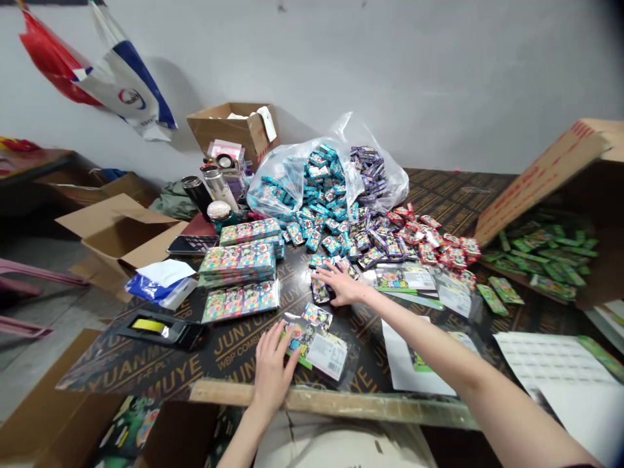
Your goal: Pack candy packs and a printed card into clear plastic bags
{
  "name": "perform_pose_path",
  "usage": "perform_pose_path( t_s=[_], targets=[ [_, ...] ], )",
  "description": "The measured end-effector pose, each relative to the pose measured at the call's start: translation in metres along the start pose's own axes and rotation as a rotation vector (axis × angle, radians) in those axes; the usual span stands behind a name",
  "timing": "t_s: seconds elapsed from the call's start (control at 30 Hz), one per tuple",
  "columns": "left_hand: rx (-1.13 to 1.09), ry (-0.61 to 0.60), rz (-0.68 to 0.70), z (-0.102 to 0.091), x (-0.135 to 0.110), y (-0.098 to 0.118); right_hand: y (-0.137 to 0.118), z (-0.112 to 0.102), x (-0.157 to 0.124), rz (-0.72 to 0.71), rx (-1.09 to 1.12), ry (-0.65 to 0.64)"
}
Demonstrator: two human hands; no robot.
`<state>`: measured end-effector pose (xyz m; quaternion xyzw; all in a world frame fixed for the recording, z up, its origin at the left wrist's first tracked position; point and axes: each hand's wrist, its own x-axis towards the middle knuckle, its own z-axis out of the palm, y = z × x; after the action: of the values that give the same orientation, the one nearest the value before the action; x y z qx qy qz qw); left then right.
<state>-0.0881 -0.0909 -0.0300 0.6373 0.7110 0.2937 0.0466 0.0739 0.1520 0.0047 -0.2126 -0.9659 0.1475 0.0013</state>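
My left hand lies over the left end of a clear plastic bag with a printed card, its fingers stretched out and thumb apart. A small white-and-purple packet is at the bag's upper edge. My right hand is spread over a few small dark packets, fingertips down among them; whether it grips one cannot be made out. Beyond it lie heaps of small blue packets, purple packets and red packets, the blue and purple ones partly inside clear bags.
Stacks of filled multicolour packs stand left, beside a black tape dispenser, a phone and flasks. More printed bags and white paper lie right. A tipped carton spills green packets.
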Motion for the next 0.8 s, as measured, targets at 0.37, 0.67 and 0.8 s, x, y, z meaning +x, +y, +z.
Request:
perform_pose_path(
  t_s=[0.37,0.67,0.8],
  targets=[
    [-0.099,-0.25,0.086,0.026,0.048,0.05,-0.012,0.027,-0.014,0.281,0.015,0.287],
    [-0.532,-0.185,-0.159,0.022,0.097,0.053,-0.025,-0.007,-0.063,0.372,0.325,0.647],
    [-1.046,-0.317,-0.368,0.003,0.101,0.077,-0.046,-0.021,-0.109,0.104,0.702,0.699]
  ],
)
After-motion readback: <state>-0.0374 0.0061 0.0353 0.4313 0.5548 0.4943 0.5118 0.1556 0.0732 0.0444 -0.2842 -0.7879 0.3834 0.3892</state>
